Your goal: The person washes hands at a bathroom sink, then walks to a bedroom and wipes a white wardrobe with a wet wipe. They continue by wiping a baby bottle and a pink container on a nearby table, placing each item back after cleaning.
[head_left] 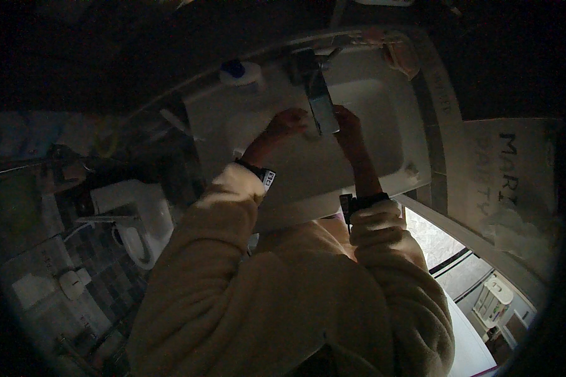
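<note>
Dim light. White sink (283,202) before the wearer; white toilet (157,212) well apart, to the left. Dark faucet (321,103), its flat spout reaching over the sink, between the hands. Right hand (348,124) by spout's right edge, left hand (288,122) just left; fingers bent, grip or contact unclear for both. Blue-topped white bottle (249,75) at sink's back left

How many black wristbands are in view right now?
2: one black wristband between the left hand and its cream sleeve, and another by the right sleeve, below the right hand. Dark areas might hide more.
</note>
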